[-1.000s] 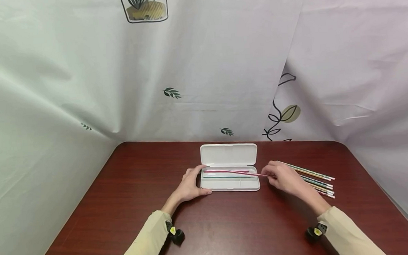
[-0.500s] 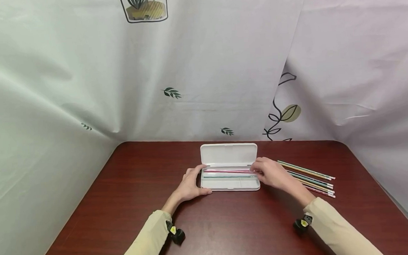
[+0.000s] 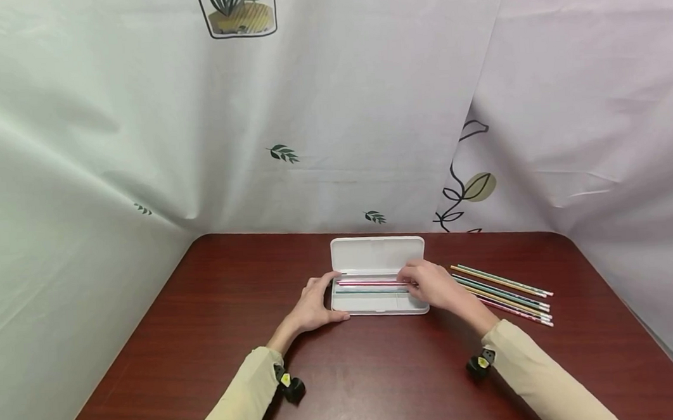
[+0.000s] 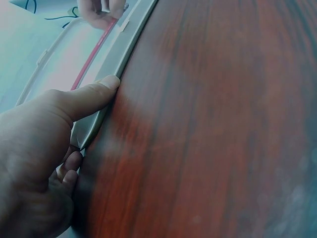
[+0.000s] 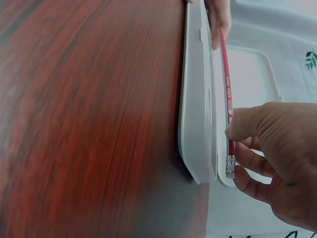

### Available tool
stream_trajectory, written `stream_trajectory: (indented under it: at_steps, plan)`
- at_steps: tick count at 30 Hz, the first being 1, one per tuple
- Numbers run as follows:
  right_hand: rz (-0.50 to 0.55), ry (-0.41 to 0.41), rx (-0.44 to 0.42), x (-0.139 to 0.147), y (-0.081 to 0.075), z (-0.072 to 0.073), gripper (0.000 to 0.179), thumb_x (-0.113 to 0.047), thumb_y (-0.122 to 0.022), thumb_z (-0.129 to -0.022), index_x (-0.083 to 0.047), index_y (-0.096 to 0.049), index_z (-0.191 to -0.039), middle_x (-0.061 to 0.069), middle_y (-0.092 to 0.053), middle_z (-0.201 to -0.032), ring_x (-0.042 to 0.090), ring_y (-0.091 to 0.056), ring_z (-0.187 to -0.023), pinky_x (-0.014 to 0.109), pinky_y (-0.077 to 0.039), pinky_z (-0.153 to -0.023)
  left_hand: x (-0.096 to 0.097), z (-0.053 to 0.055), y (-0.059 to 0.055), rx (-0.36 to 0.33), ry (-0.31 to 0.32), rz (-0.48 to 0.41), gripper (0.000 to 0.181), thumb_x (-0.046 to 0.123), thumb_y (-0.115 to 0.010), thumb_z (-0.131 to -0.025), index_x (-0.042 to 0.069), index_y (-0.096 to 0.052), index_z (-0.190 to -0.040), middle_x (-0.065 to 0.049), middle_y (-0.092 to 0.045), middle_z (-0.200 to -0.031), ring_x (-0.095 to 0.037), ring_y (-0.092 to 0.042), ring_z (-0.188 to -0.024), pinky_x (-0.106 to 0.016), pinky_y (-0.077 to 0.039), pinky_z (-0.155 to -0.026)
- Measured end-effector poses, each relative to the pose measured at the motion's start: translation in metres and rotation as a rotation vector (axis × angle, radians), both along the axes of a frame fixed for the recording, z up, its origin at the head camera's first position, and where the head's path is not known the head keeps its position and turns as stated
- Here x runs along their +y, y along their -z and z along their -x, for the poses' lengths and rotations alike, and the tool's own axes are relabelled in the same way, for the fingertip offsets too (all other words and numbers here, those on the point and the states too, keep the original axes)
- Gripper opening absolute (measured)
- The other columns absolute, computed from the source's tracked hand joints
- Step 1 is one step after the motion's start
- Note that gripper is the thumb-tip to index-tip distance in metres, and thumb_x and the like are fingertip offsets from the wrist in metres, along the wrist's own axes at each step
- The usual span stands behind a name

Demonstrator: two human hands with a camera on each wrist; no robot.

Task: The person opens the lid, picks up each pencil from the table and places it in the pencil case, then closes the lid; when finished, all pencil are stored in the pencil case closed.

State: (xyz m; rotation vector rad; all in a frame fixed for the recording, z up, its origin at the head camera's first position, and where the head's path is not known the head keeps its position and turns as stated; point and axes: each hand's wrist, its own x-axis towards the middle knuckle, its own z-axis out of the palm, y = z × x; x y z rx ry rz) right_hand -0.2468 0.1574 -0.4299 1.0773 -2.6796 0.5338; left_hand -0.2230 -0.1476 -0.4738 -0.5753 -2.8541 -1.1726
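Note:
A white pencil case (image 3: 370, 311) lies with its lid (image 3: 373, 254) raised at the back of the table. My left hand (image 3: 310, 308) grips the case's left end, thumb on the front edge and fingers round the far corner. Over the case's right half, my right hand (image 3: 432, 284) pinches a red pencil (image 5: 227, 84) near its eraser end, between thumb and fingers. That pencil lies lengthwise over the tray, its other end toward my left hand. A teal pencil (image 3: 369, 291) rests inside, in front of the red. My right fingers hide the right ends of the pencils.
Several patterned pencils (image 3: 506, 281) lie loosely fanned on the dark red wooden table (image 3: 237, 272), right of the case, close to my right forearm. A pale printed cloth (image 3: 331, 109) hangs behind the table's back edge.
My right hand has moved left with the red pencil, from beside the case to over its right half. The pencil has gone from slanted to nearly level along the case. My left hand stays put.

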Motion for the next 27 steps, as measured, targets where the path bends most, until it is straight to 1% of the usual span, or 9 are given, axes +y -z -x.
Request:
stream_trajectory:
  at_steps: [3,8,18,23,27]
  plan:
    - [0.003,-0.004,-0.011,-0.004,0.002,0.002,0.019,0.003,-0.072,-0.081,-0.014,-0.074,-0.090,-0.005,-0.060,-0.086,0.014,-0.056,-0.076,0.034,-0.049,-0.065,0.000,0.000,0.000,0.001,0.001,-0.001,0.090,0.028,-0.092,-0.070,0.015,-0.046,-0.146,-0.012,-0.054,-0.134,-0.034,-0.041,-0.123,-0.054,-0.036,-0.099]
    - [0.000,-0.013,-0.003,-0.009,0.004,0.003,0.019,0.003,-0.072,-0.081,-0.014,-0.074,-0.090,-0.005,-0.062,-0.087,0.013,-0.056,-0.076,0.033,-0.049,-0.066,0.000,0.001,0.001,-0.001,0.003,0.002,0.090,0.028,-0.092,-0.070,0.015,-0.046,-0.147,-0.012,-0.055,-0.133,-0.033,-0.041,-0.123,-0.053,-0.036,-0.098]
    - [-0.008,-0.007,-0.009,-0.014,0.006,0.003,0.019,0.004,-0.071,-0.082,-0.013,-0.074,-0.089,-0.004,-0.061,-0.086,0.015,-0.057,-0.077,0.035,-0.050,-0.067,0.000,0.001,0.003,-0.001,-0.004,-0.005,0.091,0.029,-0.092,-0.070,0.015,-0.045,-0.147,-0.013,-0.054,-0.131,-0.033,-0.042,-0.122,-0.053,-0.037,-0.098]
    - [0.008,0.014,0.013,-0.008,0.004,0.003,0.019,0.004,-0.071,-0.081,-0.013,-0.074,-0.089,-0.004,-0.060,-0.085,0.015,-0.056,-0.076,0.035,-0.049,-0.065,0.000,0.001,0.003,0.007,0.001,-0.009,0.090,0.027,-0.092,-0.069,0.014,-0.046,-0.146,-0.012,-0.056,-0.131,-0.033,-0.042,-0.122,-0.053,-0.036,-0.098]
    - [0.039,0.041,0.034,0.005,0.000,0.000,0.017,0.004,-0.072,-0.081,-0.009,-0.073,-0.091,-0.002,-0.060,-0.087,0.016,-0.055,-0.076,0.036,-0.048,-0.066,0.000,0.001,0.003,0.011,0.000,-0.011,0.090,0.027,-0.092,-0.069,0.015,-0.047,-0.145,-0.012,-0.056,-0.132,-0.033,-0.042,-0.122,-0.053,-0.036,-0.098]
